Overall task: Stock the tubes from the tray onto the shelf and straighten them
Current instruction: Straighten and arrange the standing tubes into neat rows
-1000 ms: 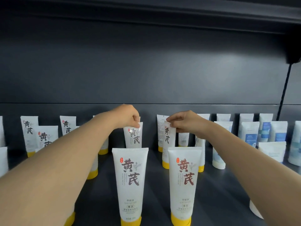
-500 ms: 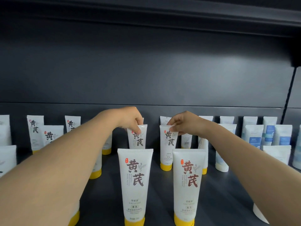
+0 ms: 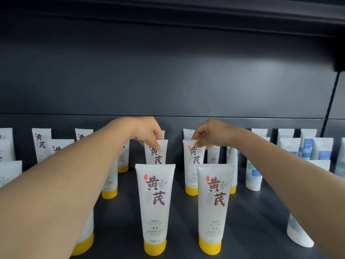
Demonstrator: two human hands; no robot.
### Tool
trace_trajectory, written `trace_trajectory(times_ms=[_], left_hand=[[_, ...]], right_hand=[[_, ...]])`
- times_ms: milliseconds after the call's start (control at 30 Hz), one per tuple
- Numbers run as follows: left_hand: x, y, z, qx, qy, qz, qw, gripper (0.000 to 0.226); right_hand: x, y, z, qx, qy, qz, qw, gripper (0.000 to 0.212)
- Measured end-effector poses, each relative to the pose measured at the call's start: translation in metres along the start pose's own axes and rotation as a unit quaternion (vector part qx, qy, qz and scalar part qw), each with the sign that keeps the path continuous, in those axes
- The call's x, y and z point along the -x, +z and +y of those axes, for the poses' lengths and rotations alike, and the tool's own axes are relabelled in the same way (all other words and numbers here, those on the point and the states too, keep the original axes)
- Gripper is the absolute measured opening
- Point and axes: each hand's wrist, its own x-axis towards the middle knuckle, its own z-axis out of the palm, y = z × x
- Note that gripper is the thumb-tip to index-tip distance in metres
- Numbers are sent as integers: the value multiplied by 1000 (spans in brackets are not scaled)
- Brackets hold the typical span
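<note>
Left hand (image 3: 147, 131) pinches one tube (image 3: 156, 156) by its crimp, right hand (image 3: 211, 134) the neighbouring tube (image 3: 192, 165); a dipping forearm could knock over the front tubes (image 3: 155, 202)

I read 黄芪 on the front left tube (image 3: 155, 199), front right tube (image 3: 214, 202), rear left tube (image 3: 157, 158) and rear right tube (image 3: 193, 165); LAO LI SHI sits lower on both front ones.
</note>
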Motion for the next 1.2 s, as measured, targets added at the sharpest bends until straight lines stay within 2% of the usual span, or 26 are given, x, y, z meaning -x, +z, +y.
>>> trace_trajectory(times_ms=[100, 300, 467, 600, 700, 867, 1067, 1200], left_hand=[[-1, 1, 1, -2, -4, 7, 1000, 14], [-1, 5, 0, -94, 2, 27, 995, 7], [2, 7, 3, -105, 2, 29, 994, 13], [4, 6, -1, -103, -1, 4, 995, 16], [6, 7, -1, -146, 1, -4, 989, 20], [14, 1, 10, -143, 5, 41, 989, 36], [28, -20, 22, -213, -15, 131, 968, 32], [39, -28, 38, -222, -12, 210, 952, 31]], right_hand=[[-1, 6, 1, 61, -4, -14, 998, 26], [1, 11, 3, 57, -3, 13, 998, 30], [4, 13, 2, 64, -6, 14, 998, 34], [7, 15, -1, 93, -6, 18, 996, 36], [8, 15, -4, 149, -9, 18, 989, 35], [12, 5, -14, 223, 12, 26, 974, 37], [21, -17, -36, 295, 30, 79, 952, 36], [35, -32, -46, 324, 59, 121, 936, 29]])
